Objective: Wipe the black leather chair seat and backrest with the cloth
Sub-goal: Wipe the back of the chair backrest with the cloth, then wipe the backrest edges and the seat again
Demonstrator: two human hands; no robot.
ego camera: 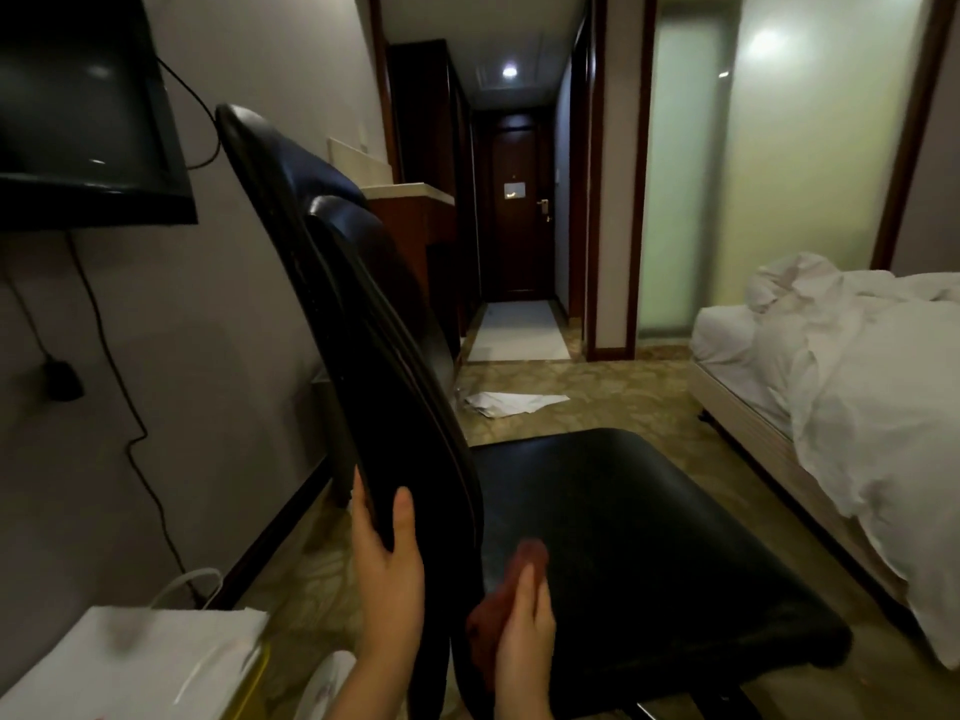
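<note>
The black leather chair stands in front of me, seen from its side. Its backrest rises tilted on the left and its wide seat spreads to the right. My left hand grips the lower edge of the backrest, thumb on the front face. My right hand holds a reddish-brown cloth pressed onto the near left part of the seat, beside the backrest. Part of the cloth is hidden under my fingers.
A bed with rumpled white sheets stands close on the right. A wall TV with hanging cables is at left. A white paper bag sits at lower left. Paper lies on the floor beyond the chair, before a hallway.
</note>
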